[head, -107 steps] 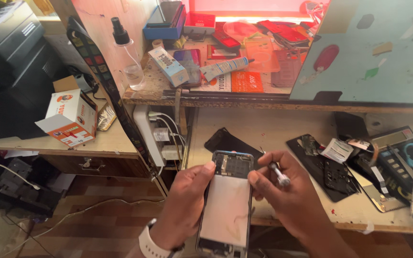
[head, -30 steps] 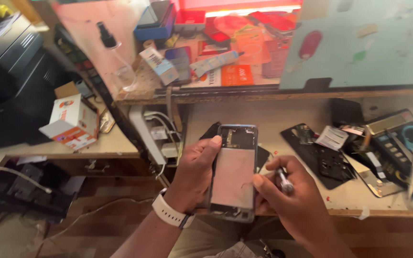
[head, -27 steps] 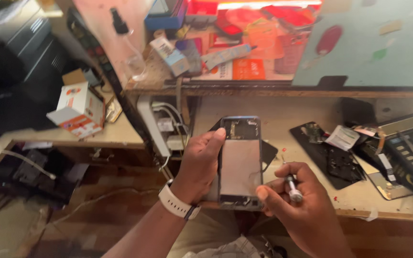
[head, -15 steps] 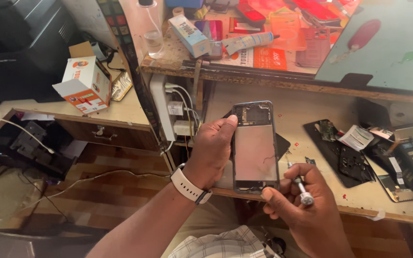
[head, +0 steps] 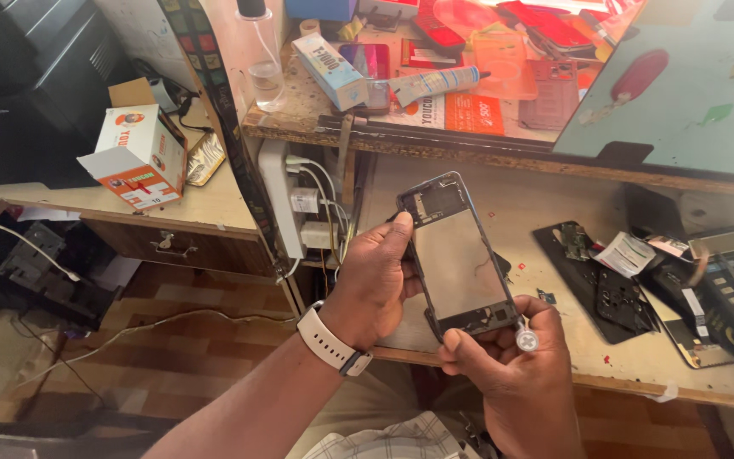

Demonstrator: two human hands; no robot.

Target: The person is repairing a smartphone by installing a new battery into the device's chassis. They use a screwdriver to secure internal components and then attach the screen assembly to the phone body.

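Note:
I hold an opened phone frame (head: 460, 259), a dark rim with a grey metal plate and bare parts at its top and bottom ends. My left hand (head: 373, 280), with a white wrist band, grips its left edge, thumb near the top corner. My right hand (head: 511, 361) supports the bottom end and also pinches a small tool with a round white end (head: 526, 341) between its fingers. The frame hangs over the near edge of the wooden workbench (head: 545, 212).
A black phone back and loose parts (head: 592, 276) lie right of the frame, with a calculator (head: 728, 272) further right. A power strip with plugs (head: 299, 204) hangs at the bench side. An orange-white box (head: 138, 157) sits on the left desk. Above is a cluttered shelf (head: 435, 76).
The view has swung left and down. My right hand has come in under the phone frame's bottom end, and the frame now leans slightly to the left.

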